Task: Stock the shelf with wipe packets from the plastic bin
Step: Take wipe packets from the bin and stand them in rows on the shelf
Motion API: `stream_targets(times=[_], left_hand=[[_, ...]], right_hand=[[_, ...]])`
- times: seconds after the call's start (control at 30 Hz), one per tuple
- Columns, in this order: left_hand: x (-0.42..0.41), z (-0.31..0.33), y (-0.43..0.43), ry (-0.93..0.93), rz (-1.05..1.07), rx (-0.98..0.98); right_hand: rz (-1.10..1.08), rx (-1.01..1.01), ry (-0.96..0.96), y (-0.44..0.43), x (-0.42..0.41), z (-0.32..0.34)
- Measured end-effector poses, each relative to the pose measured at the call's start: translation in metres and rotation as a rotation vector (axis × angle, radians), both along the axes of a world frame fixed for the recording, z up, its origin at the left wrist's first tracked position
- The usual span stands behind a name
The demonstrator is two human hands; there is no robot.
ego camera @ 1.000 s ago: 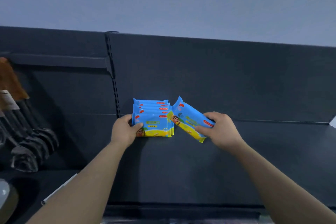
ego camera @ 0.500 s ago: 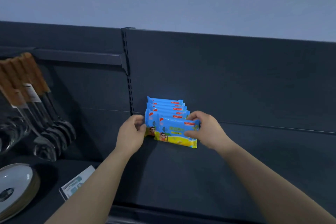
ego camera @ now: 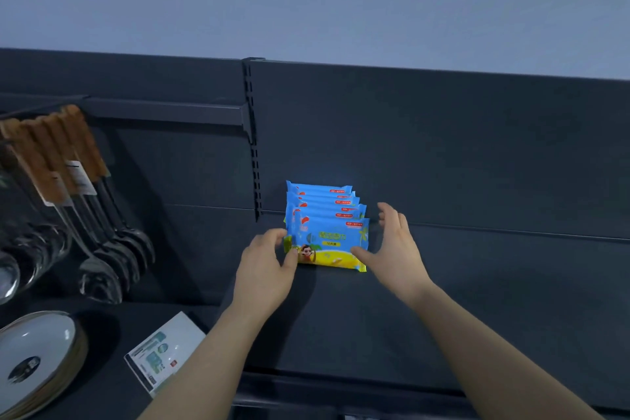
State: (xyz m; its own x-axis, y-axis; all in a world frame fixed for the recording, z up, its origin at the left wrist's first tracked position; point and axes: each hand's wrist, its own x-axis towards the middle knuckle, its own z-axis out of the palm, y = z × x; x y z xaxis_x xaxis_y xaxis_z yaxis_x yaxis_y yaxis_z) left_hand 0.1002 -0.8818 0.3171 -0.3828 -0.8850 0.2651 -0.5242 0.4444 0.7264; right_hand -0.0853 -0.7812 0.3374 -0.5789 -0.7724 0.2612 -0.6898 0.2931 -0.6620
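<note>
Glossy flat wipe packets — seemingly upright.

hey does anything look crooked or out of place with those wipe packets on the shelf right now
Nothing much stands out. The wipe packets stand upright in one row at the back left of the shelf, slightly staggered rightward toward the front. The left hand touches the front packet's left edge; the right hand is open beside it. No packet looks fallen or torn.

Two bare forearms rise from the bottom of the frame, no sleeves in view up to the frame's edge. The left hand and right hand wear no gloves (no rings, watches or wristbands visible either).
</note>
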Motion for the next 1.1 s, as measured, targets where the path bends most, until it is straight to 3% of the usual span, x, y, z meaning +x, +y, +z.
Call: stream_targets(times=[0.37,0.8,0.97,1.1], left_hand=[[0.002,0.012,0.059,-0.064,-0.279,-0.155],[-0.028,-0.006,0.213,-0.063,-0.781,-0.171],[-0.043,-0.022,0.295,-0.12,-0.963,-0.285],[-0.052,-0.039,0.382,-0.132,-1.125,-0.256]], right_hand=[[-0.13,0.043,0.204,0.098,0.053,-0.003],[-0.55,0.156,0.122,0.29,0.104,-0.049],[-0.759,0.174,0.057,0.384,0.124,-0.065],[-0.914,0.203,-0.012,0.472,0.145,-0.086]])
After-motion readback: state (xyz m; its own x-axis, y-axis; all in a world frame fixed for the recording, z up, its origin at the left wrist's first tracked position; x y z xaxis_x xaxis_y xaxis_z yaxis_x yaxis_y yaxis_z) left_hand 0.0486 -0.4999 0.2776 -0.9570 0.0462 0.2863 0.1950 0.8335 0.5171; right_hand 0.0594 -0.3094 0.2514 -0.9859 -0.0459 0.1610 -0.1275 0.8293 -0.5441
